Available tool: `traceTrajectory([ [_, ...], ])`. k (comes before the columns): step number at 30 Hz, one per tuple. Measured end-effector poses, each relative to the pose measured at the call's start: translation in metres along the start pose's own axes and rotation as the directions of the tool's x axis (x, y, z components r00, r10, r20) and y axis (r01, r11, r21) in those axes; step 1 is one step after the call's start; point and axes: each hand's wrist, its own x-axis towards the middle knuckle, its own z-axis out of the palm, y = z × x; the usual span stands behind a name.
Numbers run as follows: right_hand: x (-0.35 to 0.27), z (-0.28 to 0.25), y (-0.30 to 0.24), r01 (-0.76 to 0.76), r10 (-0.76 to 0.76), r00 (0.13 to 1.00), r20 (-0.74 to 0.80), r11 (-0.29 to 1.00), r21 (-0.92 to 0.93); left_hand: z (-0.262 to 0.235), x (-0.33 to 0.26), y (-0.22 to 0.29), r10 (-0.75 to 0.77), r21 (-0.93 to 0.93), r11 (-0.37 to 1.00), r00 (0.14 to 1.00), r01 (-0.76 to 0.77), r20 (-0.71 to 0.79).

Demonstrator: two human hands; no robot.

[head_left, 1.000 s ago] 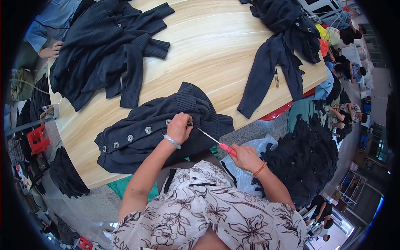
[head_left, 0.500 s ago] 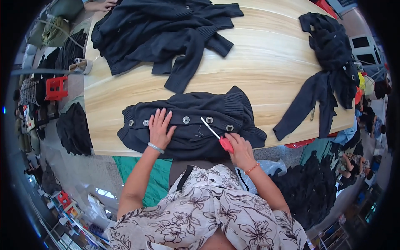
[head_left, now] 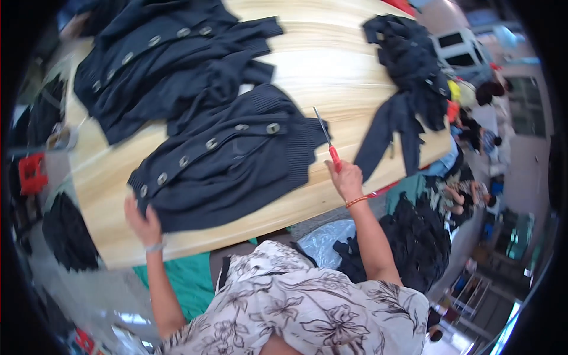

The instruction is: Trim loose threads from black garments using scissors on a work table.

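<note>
Shifted off the buttons, the left hand [head_left: 142, 222] now pinches the dark cardigan [head_left: 228, 157] at its corner, while red-handled scissors [head_left: 328, 142] are gripped by the right hand [head_left: 346, 177].

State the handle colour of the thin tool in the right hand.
Red, on the thin metal-bladed tool held by the right hand; head view.

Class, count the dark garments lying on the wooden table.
3: a buttoned cardigan at the near edge, another buttoned cardigan at the far left, a crumpled garment at the far right. Others may lie out of view.
</note>
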Motion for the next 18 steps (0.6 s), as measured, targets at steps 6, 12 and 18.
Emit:
traceTrajectory([
  [6,-0.047,0.054,-0.003,0.166,-0.199,0.979,0.047,0.906,0.39,0.002,-0.068,-0.059,-0.33,-0.284,0.861,0.888,0.422,0.32],
  [12,-0.045,0.089,-0.04,0.012,-0.05,0.994,0.095,0.929,0.37,-0.006,-0.041,-0.068,-0.448,-0.11,0.831,0.774,0.545,0.448],
  [18,0.0,-0.051,-0.014,0.102,-0.345,0.885,0.312,0.798,0.593,-0.083,0.013,-0.04,-0.326,-0.567,0.56,0.79,0.604,0.52],
])
